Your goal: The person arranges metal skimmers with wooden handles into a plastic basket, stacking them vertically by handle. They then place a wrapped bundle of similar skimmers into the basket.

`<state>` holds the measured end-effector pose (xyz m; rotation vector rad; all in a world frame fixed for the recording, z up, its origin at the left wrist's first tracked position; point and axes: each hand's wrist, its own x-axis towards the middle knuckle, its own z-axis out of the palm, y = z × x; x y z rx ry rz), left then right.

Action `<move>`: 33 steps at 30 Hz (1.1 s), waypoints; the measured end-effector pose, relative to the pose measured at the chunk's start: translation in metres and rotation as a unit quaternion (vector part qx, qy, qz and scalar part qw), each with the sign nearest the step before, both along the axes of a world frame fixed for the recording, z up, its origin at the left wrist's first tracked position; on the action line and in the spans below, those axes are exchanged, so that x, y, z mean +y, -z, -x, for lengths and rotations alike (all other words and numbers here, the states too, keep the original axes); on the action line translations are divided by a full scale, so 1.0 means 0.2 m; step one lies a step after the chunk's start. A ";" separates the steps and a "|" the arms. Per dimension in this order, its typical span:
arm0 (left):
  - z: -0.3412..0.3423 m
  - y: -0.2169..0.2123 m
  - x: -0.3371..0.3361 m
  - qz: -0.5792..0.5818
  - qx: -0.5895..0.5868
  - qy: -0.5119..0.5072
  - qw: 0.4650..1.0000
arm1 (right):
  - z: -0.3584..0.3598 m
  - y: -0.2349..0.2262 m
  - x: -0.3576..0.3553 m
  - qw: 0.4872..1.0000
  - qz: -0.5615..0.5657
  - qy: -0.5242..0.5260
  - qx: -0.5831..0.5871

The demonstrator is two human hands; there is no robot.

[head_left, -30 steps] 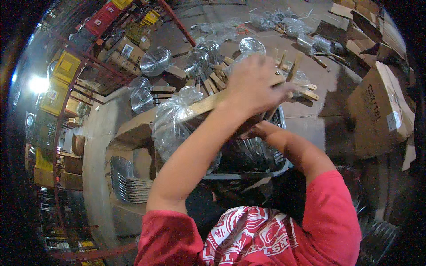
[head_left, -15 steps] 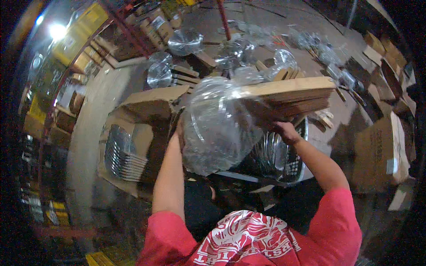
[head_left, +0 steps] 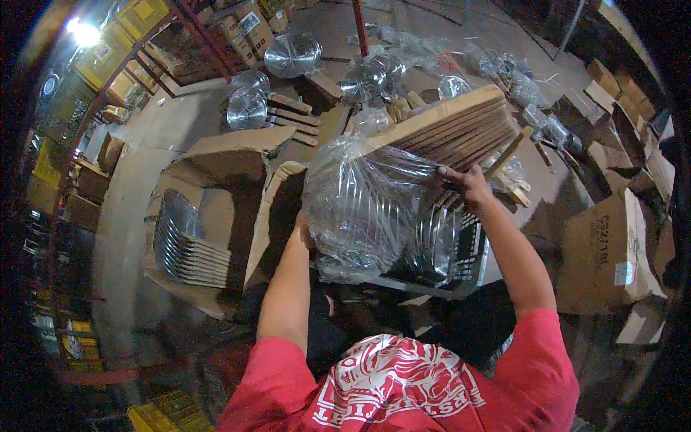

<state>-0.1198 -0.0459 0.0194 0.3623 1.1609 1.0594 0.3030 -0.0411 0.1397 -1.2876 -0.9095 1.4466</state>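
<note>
In front of me is a stack of nested metal pans with wooden handles [head_left: 461, 129], wrapped in a clear plastic bag [head_left: 360, 216]. The handles fan out toward the upper right, bare of the plastic. My left hand [head_left: 303, 223] is against the bag's left side, its fingers mostly hidden behind it. My right hand [head_left: 469, 187] is closed on the bag's edge just below the handles, pulling the plastic taut. Under the bag stands a black crate [head_left: 471, 248] with more shiny pans [head_left: 435, 248] in it.
An open cardboard box [head_left: 209, 162] at left holds another nested stack of pans [head_left: 191, 241]. Beyond lie loose pans [head_left: 293, 55], wooden handles [head_left: 294, 117] and crumpled plastic [head_left: 497, 65] on the floor. Cardboard boxes [head_left: 594, 245] stand at right; racking [head_left: 194, 36] rises at left.
The handle ends have swung upward, so the stack tilts more. My right hand has moved up from beneath the handles and now stretches the plastic. The bag has shifted slightly right on its left side.
</note>
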 end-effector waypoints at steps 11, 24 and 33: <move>0.04 0.10 0.07 -0.034 -0.004 -0.021 0.999 | 0.05 -0.12 0.03 0.967 -0.100 0.104 -0.211; 0.18 0.38 0.03 -0.116 0.033 -0.051 0.991 | -0.06 -0.14 0.04 0.922 -0.163 0.183 -0.299; -0.07 -0.49 -0.05 -0.226 0.434 -0.043 0.871 | -0.09 -0.20 0.04 0.968 -0.084 0.124 -0.203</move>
